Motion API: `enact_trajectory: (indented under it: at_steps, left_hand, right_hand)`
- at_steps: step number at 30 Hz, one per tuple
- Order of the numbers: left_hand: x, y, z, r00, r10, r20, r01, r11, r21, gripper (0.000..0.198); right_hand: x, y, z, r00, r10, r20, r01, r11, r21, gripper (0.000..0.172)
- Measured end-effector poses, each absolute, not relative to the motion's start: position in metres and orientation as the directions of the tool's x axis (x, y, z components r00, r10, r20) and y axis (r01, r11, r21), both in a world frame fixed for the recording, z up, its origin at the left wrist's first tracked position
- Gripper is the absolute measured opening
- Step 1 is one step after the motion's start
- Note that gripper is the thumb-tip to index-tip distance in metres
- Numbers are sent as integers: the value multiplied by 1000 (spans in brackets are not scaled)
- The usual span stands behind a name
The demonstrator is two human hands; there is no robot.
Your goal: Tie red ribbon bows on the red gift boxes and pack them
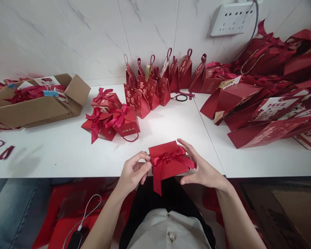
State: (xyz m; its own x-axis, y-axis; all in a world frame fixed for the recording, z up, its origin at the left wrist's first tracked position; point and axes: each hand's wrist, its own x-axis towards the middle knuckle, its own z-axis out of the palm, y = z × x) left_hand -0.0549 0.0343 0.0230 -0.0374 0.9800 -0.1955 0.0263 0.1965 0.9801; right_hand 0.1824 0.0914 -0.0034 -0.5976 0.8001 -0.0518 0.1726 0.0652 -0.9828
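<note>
A red gift box (pixel 159 149) sits at the table's front edge, directly before me. A red satin ribbon is tied round it in a bow (pixel 167 158), with one tail hanging down over the front edge. My left hand (pixel 137 167) pinches the bow's left side between thumb and forefinger. On the box's other side, my right hand (pixel 198 167) is open, with thumb and fingers spread around the right end. Its forefinger reaches the back right corner, while the thumb stands apart from the box. The right loop and tail lie close to that palm.
Three bow-tied red boxes (pixel 124 121) stand behind on the left, near a cardboard carton (pixel 38 112) of ribboned items. Several red bags with loops (pixel 147 91) line the wall. More red packaging (pixel 269 119) is piled right. A black ring (pixel 181 98) lies on the white table (pixel 67 155).
</note>
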Motion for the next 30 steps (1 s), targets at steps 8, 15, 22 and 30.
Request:
enact_trajectory:
  at_steps: [8,15,22,30]
  left_hand:
    - [-45,39,35,-54,985,-165,12,165,986,20]
    - [-38,43,42,-24,977,-212,-235,200,951,32]
    - [-42,41,44,49,979,-200,-357,204,912,31]
    - [-39,36,50,-97,992,-77,-35,74,997,17]
  right_hand:
    - [167,94,2,-635,772,-14,181,131,-975,101]
    - [166,87,-6,-565,825,34,69,88,-994,98]
    - [167,79,1,-469,868,163,60,216,-975,92]
    - [169,77,9,-438,855,277,95,350,-932,89]
